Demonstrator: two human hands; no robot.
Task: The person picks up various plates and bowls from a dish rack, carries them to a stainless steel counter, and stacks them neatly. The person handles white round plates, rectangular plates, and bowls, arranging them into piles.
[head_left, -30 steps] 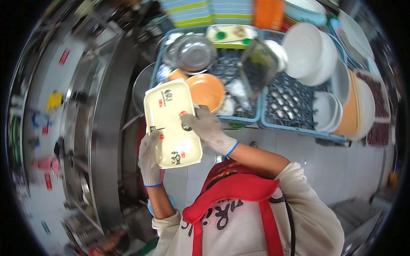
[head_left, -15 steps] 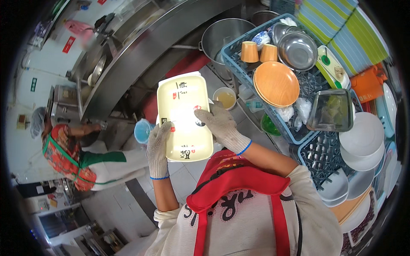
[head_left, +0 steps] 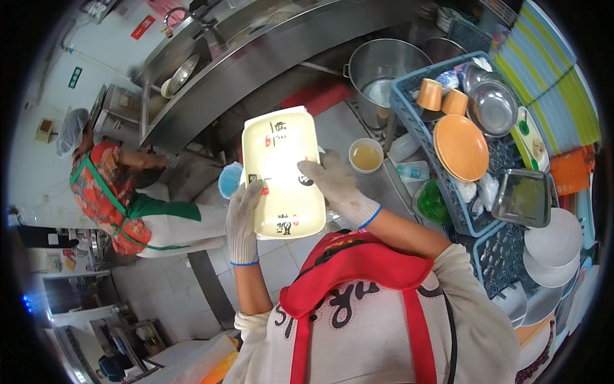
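Observation:
A cream-yellow rectangular serving plate (head_left: 281, 200) with dark and red printed marks is held in front of my chest, its long side running away from me. A white rim shows behind its far edge, so at least one more dish seems to lie under it. My left hand (head_left: 244, 217), in a grey-white knit glove with a blue cuff, grips the near left side with the thumb on top. My right hand (head_left: 341, 191), gloved alike, grips the right side, its thumb over the plate's inner face. The fingers beneath are hidden.
To the right stands a blue plastic crate (head_left: 398, 102) with orange plates (head_left: 464, 148), cups and metal bowls. White plates (head_left: 551, 235) lie nearer. Beyond are a large steel pot (head_left: 384, 61) and a bucket of yellowish liquid (head_left: 366, 155). A co-worker (head_left: 105, 185) bends at the left.
My view has turned, so the crates, pot and bucket sit farther right in the picture. Both hands keep the same hold on the plate.

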